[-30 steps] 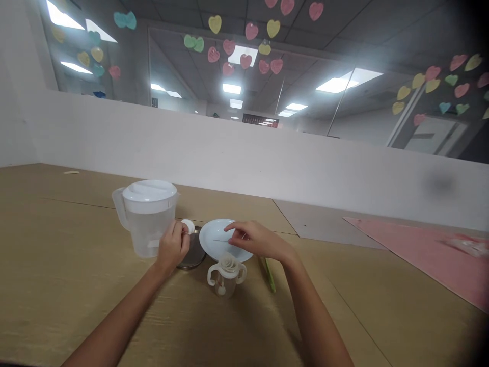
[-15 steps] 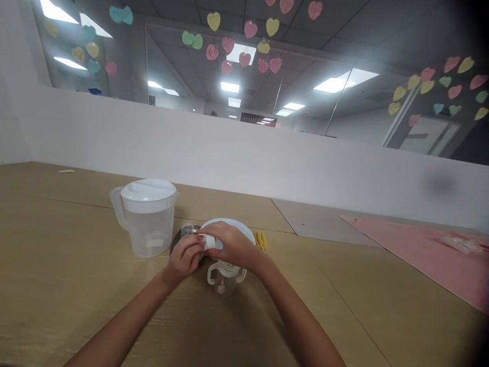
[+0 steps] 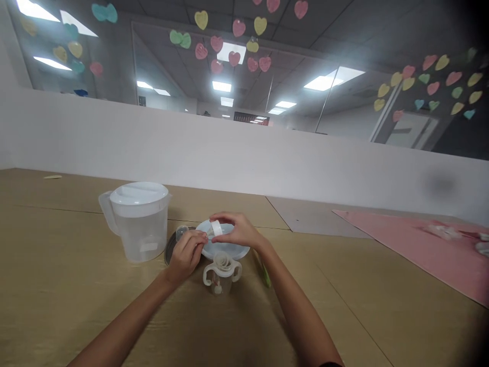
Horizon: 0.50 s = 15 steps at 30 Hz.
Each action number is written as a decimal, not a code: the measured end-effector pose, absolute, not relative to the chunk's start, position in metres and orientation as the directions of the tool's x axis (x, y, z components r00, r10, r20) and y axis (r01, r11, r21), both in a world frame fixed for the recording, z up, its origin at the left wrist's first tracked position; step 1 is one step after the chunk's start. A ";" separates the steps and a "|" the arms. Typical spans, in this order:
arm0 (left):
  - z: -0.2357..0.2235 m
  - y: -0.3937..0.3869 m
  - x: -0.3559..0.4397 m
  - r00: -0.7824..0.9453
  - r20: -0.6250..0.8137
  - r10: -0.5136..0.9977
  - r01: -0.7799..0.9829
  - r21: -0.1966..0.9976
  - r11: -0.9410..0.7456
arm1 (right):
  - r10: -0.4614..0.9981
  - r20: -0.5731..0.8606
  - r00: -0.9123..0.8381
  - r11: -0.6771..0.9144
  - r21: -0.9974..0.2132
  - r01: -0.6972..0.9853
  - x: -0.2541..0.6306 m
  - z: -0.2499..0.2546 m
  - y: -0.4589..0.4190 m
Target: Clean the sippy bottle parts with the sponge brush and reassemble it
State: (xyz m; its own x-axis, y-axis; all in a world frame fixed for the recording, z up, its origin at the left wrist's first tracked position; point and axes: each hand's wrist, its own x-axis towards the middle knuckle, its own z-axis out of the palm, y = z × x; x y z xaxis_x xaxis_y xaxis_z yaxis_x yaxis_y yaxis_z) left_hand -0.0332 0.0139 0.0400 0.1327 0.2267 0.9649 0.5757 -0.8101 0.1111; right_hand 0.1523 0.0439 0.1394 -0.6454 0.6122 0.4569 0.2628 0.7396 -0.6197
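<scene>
Both of my hands meet over the table (image 3: 38, 285). With my right hand (image 3: 236, 230) I grip a white bottle ring (image 3: 216, 228), thumb on one side and fingers on the other. A see-through tip (image 3: 210, 232) sticks out of the ring and points to about 8 o'clock. That is where my left hand (image 3: 186, 255) is, with its fingers bunched up close at the tip. I can't tell if they pinch the tip or something thin next to it.

Now make the white bottle ring the middle of a clock. It is up over the light blue bowl (image 3: 229, 251). At 6 o'clock, near the bowl, a little cup with two handles (image 3: 222, 283) stands up straight, with pale, curly loops on top. At 9 o'clock, just past my left fingers, I see a small clear dome (image 3: 182, 232). A dark round tray (image 3: 169, 250) shows at 8 o'clock, partly behind my hand. Farther off at 9 o'clock stands a big see-through jug (image 3: 141, 232) with its white lid (image 3: 139, 192) on. Between 4 and 5 o'clock, by my right arm, lies a thin green stick (image 3: 265, 278). Far away at 3 o'clock is a pink cloth (image 3: 412, 255).
</scene>
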 end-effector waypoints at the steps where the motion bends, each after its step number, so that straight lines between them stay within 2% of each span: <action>1: 0.039 0.015 -0.033 0.148 0.961 0.233 0.569 0.111 -0.815 | 0.624 0.452 -0.638 0.723 -0.644 0.250 0.153 0.137 0.047; 9: 0.038 0.016 -0.033 0.198 0.963 0.185 0.524 0.056 -0.850 | 0.625 0.414 -0.662 0.696 -0.678 0.234 0.157 0.133 0.054; 13: 0.046 0.014 -0.037 0.170 0.964 0.206 0.526 0.088 -0.846 | 0.592 0.404 -0.698 0.733 -0.630 0.256 0.160 0.146 0.041; 15: 0.050 0.013 -0.041 0.170 0.969 0.178 0.548 0.057 -0.835 | 0.549 0.398 -0.735 0.768 -0.586 0.256 0.159 0.152 0.034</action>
State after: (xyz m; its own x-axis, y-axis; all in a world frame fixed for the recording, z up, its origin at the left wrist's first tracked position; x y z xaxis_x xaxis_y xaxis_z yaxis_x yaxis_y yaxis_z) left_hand -0.0405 0.0127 0.0496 0.1701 0.1777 0.9693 0.5477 -0.8347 0.0570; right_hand 0.1593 0.0341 0.1524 -0.7348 0.5490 0.3984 0.2562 0.7685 -0.5864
